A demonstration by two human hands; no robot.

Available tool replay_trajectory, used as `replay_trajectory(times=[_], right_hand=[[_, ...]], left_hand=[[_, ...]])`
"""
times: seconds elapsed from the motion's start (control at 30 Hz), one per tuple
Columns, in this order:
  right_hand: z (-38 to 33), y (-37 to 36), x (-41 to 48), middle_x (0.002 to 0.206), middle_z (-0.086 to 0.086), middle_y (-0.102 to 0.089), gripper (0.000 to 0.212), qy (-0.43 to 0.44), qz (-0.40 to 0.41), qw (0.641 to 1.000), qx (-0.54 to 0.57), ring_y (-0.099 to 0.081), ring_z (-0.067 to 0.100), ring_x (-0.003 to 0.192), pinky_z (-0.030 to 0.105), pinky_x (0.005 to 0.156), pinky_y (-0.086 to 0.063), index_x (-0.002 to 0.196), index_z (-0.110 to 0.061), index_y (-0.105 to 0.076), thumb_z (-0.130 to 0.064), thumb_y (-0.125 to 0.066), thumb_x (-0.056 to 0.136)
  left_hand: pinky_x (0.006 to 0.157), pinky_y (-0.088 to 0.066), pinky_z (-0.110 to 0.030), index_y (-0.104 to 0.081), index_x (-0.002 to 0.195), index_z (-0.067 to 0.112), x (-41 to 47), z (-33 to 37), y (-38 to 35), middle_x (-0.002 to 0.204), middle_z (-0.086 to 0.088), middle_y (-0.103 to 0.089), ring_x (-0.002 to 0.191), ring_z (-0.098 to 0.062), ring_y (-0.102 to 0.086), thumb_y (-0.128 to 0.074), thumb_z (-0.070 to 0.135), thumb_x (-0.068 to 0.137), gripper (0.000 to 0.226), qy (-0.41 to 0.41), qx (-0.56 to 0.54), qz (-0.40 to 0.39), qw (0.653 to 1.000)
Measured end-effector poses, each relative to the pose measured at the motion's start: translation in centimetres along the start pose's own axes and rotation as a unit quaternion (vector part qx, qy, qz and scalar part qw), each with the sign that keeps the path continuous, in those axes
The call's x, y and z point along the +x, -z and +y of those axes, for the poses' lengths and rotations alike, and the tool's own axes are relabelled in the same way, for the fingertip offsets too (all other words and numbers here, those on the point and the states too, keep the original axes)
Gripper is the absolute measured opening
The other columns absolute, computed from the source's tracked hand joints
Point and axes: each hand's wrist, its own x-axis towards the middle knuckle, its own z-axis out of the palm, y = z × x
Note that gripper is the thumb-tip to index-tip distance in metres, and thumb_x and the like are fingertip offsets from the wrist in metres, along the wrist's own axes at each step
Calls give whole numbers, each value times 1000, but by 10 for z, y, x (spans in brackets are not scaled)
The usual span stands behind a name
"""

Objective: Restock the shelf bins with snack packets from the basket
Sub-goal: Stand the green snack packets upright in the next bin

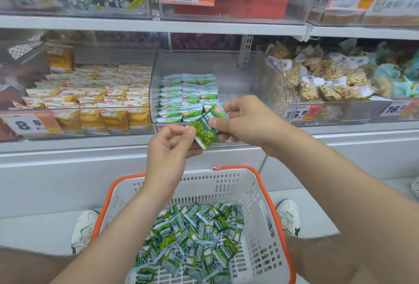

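Just before the clear plastic shelf bin (pixel 226 68), your left grip (pixel 169 147) and right grip (pixel 244 122) both pinch one small green snack packet (pixel 207 128). It slants up toward the bin; your right grip is nearer.

A: Entry one, left hand (pixel 167 150)?
B: Raised, back to the camera. Thumb and forefinger pinch the lower corner of a packet (pixel 206 130); remaining fingers curled.
A: Entry two, right hand (pixel 246 122)?
B: Just beside the left, slightly higher. Thumb on the packet's face, fingers beneath.
A: Arms?
B: Two, bare, rising from the lower corners and converging at centre.
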Motion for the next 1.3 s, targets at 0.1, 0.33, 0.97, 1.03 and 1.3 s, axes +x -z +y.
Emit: replay_trajectory(times=[0.1,0.33,0.97,1.03,1.3], right_hand=[[-1,13,15,109,5,-75,24,94,101,981,-138,-74,25,95,38,87,-57,116,-23,-70,-32,-74,94],[4,18,37,128,13,-68,31,95,95,944,-300,-57,37,122,34,91,-44,134,-16,-63,-20,-59,103],[-20,14,87,103,-9,-56,54,-94,-162,934,-304,-77,19,63,27,77,-62,121,-23,-66,-25,-94,75],[-18,15,93,107,-4,-62,52,-81,-159,934,-310,-77,21,63,28,74,-63,117,-20,-70,-22,-96,73],[-5,10,95,111,4,-69,70,-65,-123,935,-325,-77,18,63,31,77,-62,120,-15,-62,-29,-101,63]], left_hand=[[71,-57,-29,-71,97,15,0,4,3,89,3,-73,79,-17,-72,-72,16,98,2,-169,210,24,963],[102,-39,-47,-73,113,20,10,-1,12,124,1,-62,121,-27,-54,-73,11,84,30,-391,502,12,771],[98,-32,-37,-61,120,28,31,13,7,120,12,-63,113,-17,-59,-56,35,93,29,-278,612,-78,736],[98,-31,-37,-63,121,27,34,11,6,125,12,-62,116,-17,-59,-57,35,93,31,-274,627,-76,725],[92,-37,-44,-66,115,25,43,13,1,122,6,-57,112,-24,-54,-60,38,93,27,-250,666,-63,700]])
